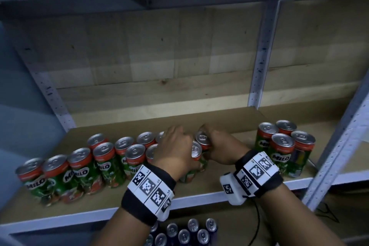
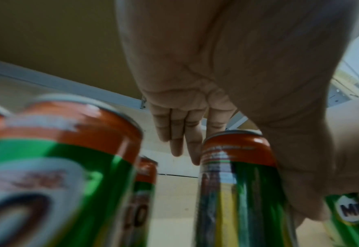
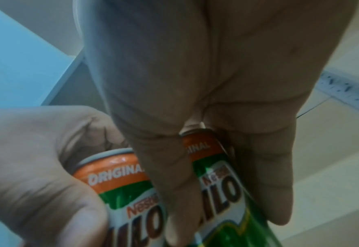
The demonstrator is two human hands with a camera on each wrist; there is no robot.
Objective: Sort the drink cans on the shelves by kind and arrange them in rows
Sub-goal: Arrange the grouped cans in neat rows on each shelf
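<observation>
Green and orange Milo cans stand on the brown shelf board (image 1: pixel 225 124). Two rows of them (image 1: pixel 103 158) run from the left edge to the middle, and a cluster (image 1: pixel 283 146) stands at the right. Between these, both hands meet on two cans (image 1: pixel 203 139). My left hand (image 1: pixel 175 146) comes over the top of one can (image 2: pixel 237 183), with straight fingers (image 2: pixel 174 133) behind it and the thumb on its other side. My right hand (image 1: pixel 219 146) wraps the pair (image 3: pixel 216 187), with fingers (image 3: pixel 174 192) laid across their labels and the thumb curled at the left can (image 3: pixel 119 177).
Grey metal uprights (image 1: pixel 259 66) frame the bay, one slanting close at the right (image 1: pixel 339 146). The back half of the board is bare, against a wooden back panel. Several dark blue cans (image 1: pixel 183 233) stand on the shelf below. A black cable (image 1: pixel 257 223) hangs from my right wrist.
</observation>
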